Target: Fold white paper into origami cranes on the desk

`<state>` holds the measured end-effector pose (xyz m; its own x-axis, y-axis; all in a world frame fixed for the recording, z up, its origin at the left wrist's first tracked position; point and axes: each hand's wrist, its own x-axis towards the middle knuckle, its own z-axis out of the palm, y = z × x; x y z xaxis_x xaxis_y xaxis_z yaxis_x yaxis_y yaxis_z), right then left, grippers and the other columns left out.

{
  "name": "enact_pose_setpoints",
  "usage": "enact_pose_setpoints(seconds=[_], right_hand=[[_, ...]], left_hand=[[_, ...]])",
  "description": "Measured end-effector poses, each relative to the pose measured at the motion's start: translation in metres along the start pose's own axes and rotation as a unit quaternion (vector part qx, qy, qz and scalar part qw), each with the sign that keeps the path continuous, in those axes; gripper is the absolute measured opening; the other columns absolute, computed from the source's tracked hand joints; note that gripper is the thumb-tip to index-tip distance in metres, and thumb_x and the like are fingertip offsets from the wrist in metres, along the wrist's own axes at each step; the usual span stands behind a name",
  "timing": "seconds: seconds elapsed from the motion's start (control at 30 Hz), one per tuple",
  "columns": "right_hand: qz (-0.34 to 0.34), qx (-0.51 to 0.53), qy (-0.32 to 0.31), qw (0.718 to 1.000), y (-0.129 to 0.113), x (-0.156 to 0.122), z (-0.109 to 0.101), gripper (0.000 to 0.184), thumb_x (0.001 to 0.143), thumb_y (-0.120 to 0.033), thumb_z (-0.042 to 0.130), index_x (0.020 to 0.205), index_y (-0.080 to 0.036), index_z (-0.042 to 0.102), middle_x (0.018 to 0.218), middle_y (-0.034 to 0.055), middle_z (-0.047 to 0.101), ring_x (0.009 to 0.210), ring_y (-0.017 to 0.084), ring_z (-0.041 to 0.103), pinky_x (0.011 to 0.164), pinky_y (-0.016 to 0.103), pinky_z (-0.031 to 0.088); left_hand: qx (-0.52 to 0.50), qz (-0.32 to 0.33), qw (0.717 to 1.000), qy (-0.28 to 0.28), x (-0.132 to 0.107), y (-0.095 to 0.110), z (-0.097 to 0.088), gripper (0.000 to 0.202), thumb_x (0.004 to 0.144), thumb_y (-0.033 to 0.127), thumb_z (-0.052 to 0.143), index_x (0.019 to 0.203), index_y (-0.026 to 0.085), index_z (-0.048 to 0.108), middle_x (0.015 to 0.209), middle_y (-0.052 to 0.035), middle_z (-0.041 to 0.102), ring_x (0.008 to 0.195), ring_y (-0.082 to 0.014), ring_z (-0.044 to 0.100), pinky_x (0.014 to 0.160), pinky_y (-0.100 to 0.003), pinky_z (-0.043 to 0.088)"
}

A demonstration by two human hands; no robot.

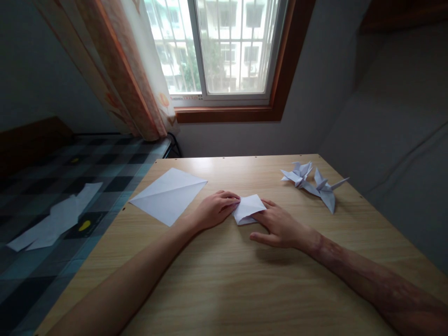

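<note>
A small folded piece of white paper [249, 207] lies on the wooden table between my two hands, its layers slightly parted on the near side. My left hand [219, 208] grips its left corner, fingers pressed together. On the other side, my right hand [278, 225] has its fingers slipped under or between the layers at the right edge, and the thumb stretches out apart from the paper. Those right fingertips are partly hidden by the top flap. Left of my hands rests a larger white paper square [170, 196] with a diagonal crease.
Folded paper cranes [325, 187] sit at the table's [224, 289] far right. Beyond the table's left edge, white paper pieces [58, 219] lie on a checked bed [115, 161]. A curtain [115, 70] hangs by the barred window [234, 46] ahead.
</note>
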<state>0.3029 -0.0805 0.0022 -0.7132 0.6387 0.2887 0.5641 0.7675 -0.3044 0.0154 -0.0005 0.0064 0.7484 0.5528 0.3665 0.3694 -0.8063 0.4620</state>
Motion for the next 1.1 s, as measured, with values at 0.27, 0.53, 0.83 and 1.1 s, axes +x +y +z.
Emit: enact_pose_setpoints(seconds=[0.27,0.53,0.83,1.1], right_hand=[[-0.016,0.013,0.005,1.0,0.0,0.001,-0.002,0.075,0.102,-0.064,0.069,0.159,-0.017,0.056,0.15,0.0211,0.067,0.139,0.041,0.06,0.118,0.057,0.049],[-0.039,0.001,-0.011,0.999,0.002,-0.002,-0.005,0.066,0.103,-0.063,0.07,0.151,-0.018,0.065,0.157,0.0212,0.064,0.147,0.042,0.056,0.12,0.058,0.048],[-0.036,0.009,-0.036,0.999,0.0,0.0,-0.007,0.076,0.1,-0.064,0.073,0.16,-0.021,0.057,0.155,0.0184,0.066,0.141,0.041,0.058,0.118,0.057,0.047],[-0.044,0.023,-0.034,0.998,0.001,-0.001,-0.006,0.076,0.1,-0.067,0.071,0.159,-0.021,0.058,0.155,0.0187,0.066,0.14,0.04,0.059,0.118,0.056,0.045]], left_hand=[[-0.133,-0.036,0.99,-0.02,0.001,0.012,-0.016,0.035,0.106,0.04,0.069,0.134,0.02,0.078,0.129,-0.015,0.076,0.095,-0.0183,0.074,0.085,-0.03,0.06],[-0.147,-0.065,0.987,-0.026,0.002,0.01,-0.015,0.035,0.105,0.044,0.07,0.13,0.02,0.078,0.112,-0.0104,0.078,0.09,-0.0177,0.071,0.081,-0.029,0.059],[-0.066,-0.049,0.996,0.03,-0.001,0.003,-0.002,0.022,0.103,0.023,0.063,0.117,0.021,0.08,0.113,-0.0088,0.076,0.085,-0.0152,0.07,0.08,-0.028,0.057],[-0.01,-0.045,0.998,0.03,-0.002,0.0,0.0,0.02,0.106,0.02,0.059,0.108,0.021,0.079,0.111,-0.0096,0.077,0.099,-0.0206,0.072,0.091,-0.033,0.058]])
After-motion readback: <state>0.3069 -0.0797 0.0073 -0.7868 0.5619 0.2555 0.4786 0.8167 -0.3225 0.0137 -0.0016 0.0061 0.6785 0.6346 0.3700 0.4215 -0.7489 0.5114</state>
